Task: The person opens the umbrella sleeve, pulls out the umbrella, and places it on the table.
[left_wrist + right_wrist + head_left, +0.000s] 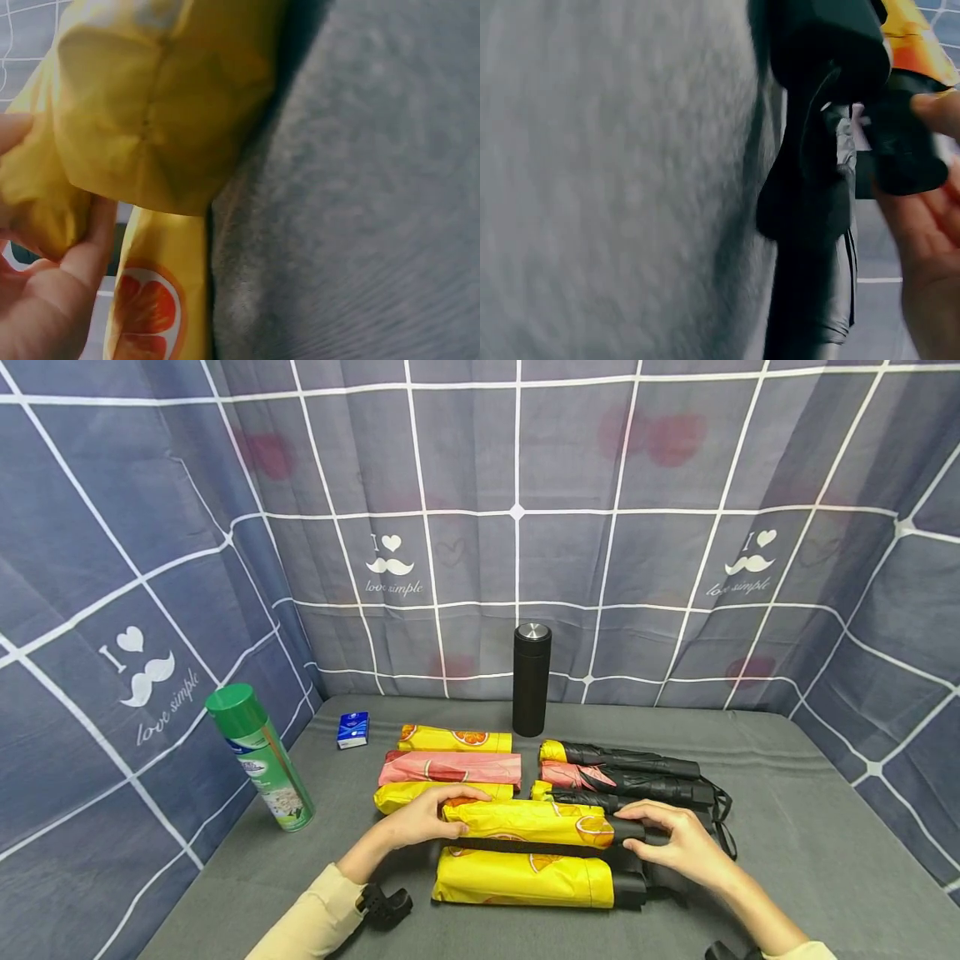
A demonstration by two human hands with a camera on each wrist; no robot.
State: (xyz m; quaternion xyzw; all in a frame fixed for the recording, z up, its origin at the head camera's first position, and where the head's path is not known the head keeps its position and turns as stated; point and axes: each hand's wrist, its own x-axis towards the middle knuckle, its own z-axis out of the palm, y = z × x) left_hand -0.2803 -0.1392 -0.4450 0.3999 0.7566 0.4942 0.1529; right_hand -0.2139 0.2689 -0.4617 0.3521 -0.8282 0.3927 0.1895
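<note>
Both hands hold a folded umbrella (pixel 525 823) in a yellow cover with orange-slice prints, lying crosswise between them. My left hand (pixel 420 817) grips its covered left end; in the left wrist view that hand's thumb and fingers (pixel 82 262) are on either side of the yellow fabric. At the other end, my right hand (pixel 678 835) pinches the black handle (pixel 904 142). Closer to me lies a second yellow-covered umbrella (pixel 525 878) with its black handle pointing right. A dark strip shows between these two umbrellas; what it is cannot be made out.
Behind the hands lie two yellow covers, the farther one (pixel 450 740), and a pink cover (pixel 457 768). Several black folded umbrellas (pixel 637 758) lie at right. A black flask (pixel 532 685), blue box (pixel 352 730) and green spray can (pixel 262 760) stand farther back on grey cloth (pixel 810 860).
</note>
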